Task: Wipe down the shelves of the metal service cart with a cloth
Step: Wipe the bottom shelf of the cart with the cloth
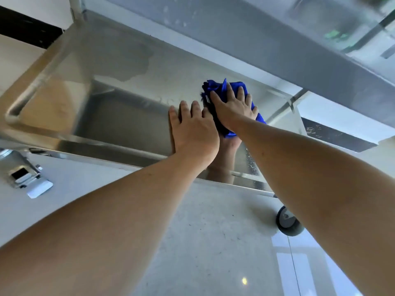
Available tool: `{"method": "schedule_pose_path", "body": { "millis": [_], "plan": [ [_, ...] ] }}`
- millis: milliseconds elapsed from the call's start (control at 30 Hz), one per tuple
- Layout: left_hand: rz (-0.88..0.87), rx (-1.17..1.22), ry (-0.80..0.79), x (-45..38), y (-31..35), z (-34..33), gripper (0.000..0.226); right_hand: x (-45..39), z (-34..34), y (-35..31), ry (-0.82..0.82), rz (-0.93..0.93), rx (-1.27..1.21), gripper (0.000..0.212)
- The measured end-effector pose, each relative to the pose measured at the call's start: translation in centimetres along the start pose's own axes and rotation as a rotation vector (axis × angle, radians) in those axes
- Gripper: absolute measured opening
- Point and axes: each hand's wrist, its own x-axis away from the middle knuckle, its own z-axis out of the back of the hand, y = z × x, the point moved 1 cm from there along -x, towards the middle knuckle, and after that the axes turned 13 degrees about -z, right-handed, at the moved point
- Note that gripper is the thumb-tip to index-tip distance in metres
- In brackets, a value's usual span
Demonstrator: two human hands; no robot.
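The metal service cart's lower shelf (pixel 119 116) fills the middle of the view, shiny and reflective, with a damp patch toward its far left. A bunched blue cloth (pixel 215 87) lies on the shelf at centre right. My right hand (pixel 234 107) presses flat on top of the cloth, fingers spread over it. Just left of it, my left hand (pixel 193 129) rests palm down on the bare shelf, fingers apart, holding nothing. The upper shelf (pixel 277 43) overhangs at the top right.
A caster wheel (pixel 287 222) stands on the pale floor at the lower right. A second caster with a brake tab (pixel 23 171) sits at the left edge. The cart's tubular frame (pixel 32 90) curves around the shelf's left end.
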Motion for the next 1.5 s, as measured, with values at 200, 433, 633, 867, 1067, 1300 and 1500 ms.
{"method": "schedule_pose_path", "body": {
  "millis": [200, 433, 633, 867, 1067, 1300, 1500],
  "plan": [
    [0.007, -0.088, 0.02, -1.7, 0.5, -0.9, 0.052, -0.2, -0.2, 0.7, 0.018, 0.033, -0.033, 0.064],
    [0.02, -0.175, -0.05, -1.9, 0.6, -0.9, 0.055, 3.9, -0.6, 5.1, -0.001, 0.045, -0.057, 0.065],
    [0.031, -0.327, -0.057, -2.7, 1.4, -0.5, 0.048, 7.4, -0.7, 9.8, -0.023, 0.081, -0.091, 0.066],
    [-0.103, -0.408, 0.064, -2.6, 3.6, -0.1, 0.02, 9.8, -0.5, 14.1, 0.002, 0.067, -0.065, 0.069],
    [-0.312, -0.192, 0.205, -3.7, 8.8, -1.1, 0.017, 8.9, -0.1, 15.2, -0.008, 0.056, -0.056, 0.069],
    [-0.239, -0.061, 0.194, -4.0, 9.1, -3.3, 0.025, 4.2, 0.5, 15.9, -0.037, -0.003, -0.039, 0.071],
    [-0.29, -0.095, 0.169, -3.8, 8.9, -4.0, 0.036, -2.0, 0.6, 15.5, -0.001, -0.06, -0.022, 0.077]
  ]
}}
